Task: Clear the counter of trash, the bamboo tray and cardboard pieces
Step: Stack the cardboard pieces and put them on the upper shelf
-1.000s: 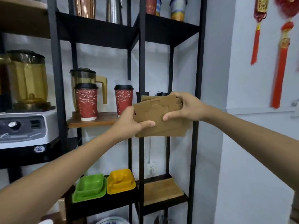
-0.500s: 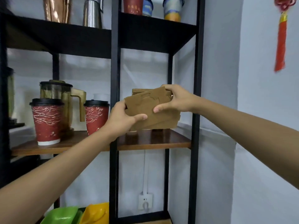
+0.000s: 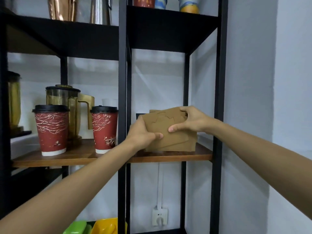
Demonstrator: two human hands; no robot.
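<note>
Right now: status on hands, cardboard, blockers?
Left hand and right hand both gripping cardboard pieces. Stack's lower edge at wooden shelf, right bay. Black item behind, partly hidden.

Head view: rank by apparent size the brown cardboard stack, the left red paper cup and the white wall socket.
1. Brown cardboard stack, partly hidden by both hands
2. Left red paper cup, close behind, so unsure
3. White wall socket, clearly smallest
</note>
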